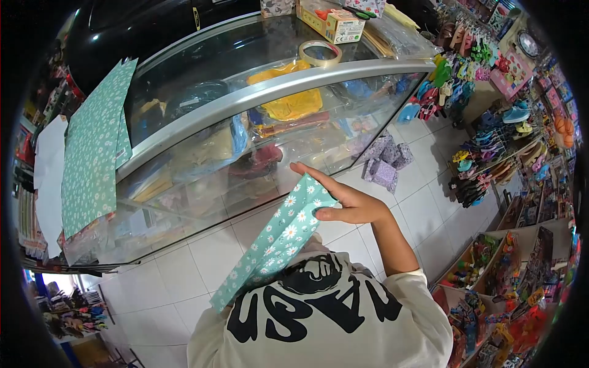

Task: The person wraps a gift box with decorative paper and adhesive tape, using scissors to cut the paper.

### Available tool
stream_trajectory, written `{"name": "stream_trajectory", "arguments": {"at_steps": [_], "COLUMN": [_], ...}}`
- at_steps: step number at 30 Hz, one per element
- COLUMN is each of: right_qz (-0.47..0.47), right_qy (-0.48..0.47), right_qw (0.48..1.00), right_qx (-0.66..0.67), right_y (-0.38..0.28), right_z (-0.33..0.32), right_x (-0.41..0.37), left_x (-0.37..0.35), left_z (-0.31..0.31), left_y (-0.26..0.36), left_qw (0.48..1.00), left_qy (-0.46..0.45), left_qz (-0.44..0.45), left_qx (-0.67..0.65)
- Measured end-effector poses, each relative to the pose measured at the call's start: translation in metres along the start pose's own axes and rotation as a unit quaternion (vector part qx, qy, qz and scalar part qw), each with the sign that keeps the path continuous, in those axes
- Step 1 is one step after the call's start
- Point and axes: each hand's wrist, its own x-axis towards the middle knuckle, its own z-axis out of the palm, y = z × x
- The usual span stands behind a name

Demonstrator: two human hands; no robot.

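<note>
A green daisy-print sheet of paper (pixel 288 230), folded into a long shape, slants in front of my shirt. My right hand (pixel 356 201) grips its upper right end, the thumb pressed on the near face and the fingers along the top edge and behind. The lower left end of the paper rests near my left shoulder. My left hand is not visible; the paper and shirt cover that side. A larger sheet in the same daisy print (pixel 98 147) lies over the left end of the glass display counter (pixel 245 92).
On the counter top are a roll of clear tape (pixel 320 54), a small toy box (pixel 334 24) and scissors (pixel 362 12). Purple patterned packages (pixel 386 162) sit on the tiled floor. Racks of hair clips (pixel 485 141) and toy shelves (pixel 509 276) line the right side.
</note>
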Motion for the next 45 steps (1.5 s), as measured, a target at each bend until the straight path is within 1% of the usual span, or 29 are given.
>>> {"name": "stream_trajectory", "arguments": {"at_steps": [2, 8, 14, 20, 23, 26, 29, 32, 35, 38, 40, 43, 45], "right_qz": [-0.017, -0.002, 0.005, -0.014, -0.062, -0.037, -0.01, 0.022, -0.009, -0.026, -0.04, -0.055, -0.051], "right_qy": [-0.001, 0.003, 0.005, 0.001, 0.001, 0.049, 0.137, 0.24, 0.268, 0.28, 0.275, 0.282, 0.299], "right_qw": [1.0, 1.0, 1.0, 1.0, 0.998, 0.998, 0.987, 0.96, 0.961, 0.959, 0.959, 0.956, 0.952], "right_qx": [-0.006, -0.008, 0.026, 0.018, 0.006, -0.02, -0.082, -0.145, -0.072, -0.043, -0.054, -0.052, -0.038], "right_y": [0.007, 0.008, 0.008, 0.011, 0.016, 0.014, 0.008, -0.001, -0.001, 0.002, 0.008, 0.008, 0.012], "right_z": [0.001, -0.002, -0.003, -0.006, -0.008, -0.002, 0.009, 0.02, 0.024, 0.02, 0.017, 0.01, 0.0], "right_x": [0.0, 0.001, 0.004, 0.004, 0.002, 0.002, 0.002, 0.004, 0.012, 0.017, 0.018, 0.017, 0.015], "left_x": [0.0, 0.003, 0.004, 0.007, 0.008, 0.009, 0.011, 0.013, 0.014, 0.009, 0.001, -0.03, -0.071], "left_z": [0.0, 0.002, 0.004, 0.006, 0.007, 0.009, 0.011, 0.014, 0.016, 0.016, 0.013, -0.003, -0.028], "left_y": [-0.001, -0.002, -0.002, -0.003, -0.001, -0.003, -0.004, -0.005, -0.007, -0.008, -0.011, -0.025, -0.043], "left_qw": [1.0, 1.0, 1.0, 1.0, 1.0, 1.0, 1.0, 1.0, 0.999, 0.999, 0.999, 0.996, 0.987], "left_qy": [0.002, 0.008, 0.01, 0.011, 0.011, 0.013, 0.015, 0.018, 0.02, 0.022, 0.021, 0.009, -0.015], "left_qz": [-0.001, 0.001, 0.0, 0.0, -0.001, -0.005, -0.005, -0.006, -0.01, -0.019, -0.033, -0.081, -0.144], "left_qx": [-0.001, -0.002, -0.003, -0.004, -0.008, -0.01, -0.013, -0.017, -0.023, -0.029, -0.035, -0.048, -0.064]}}
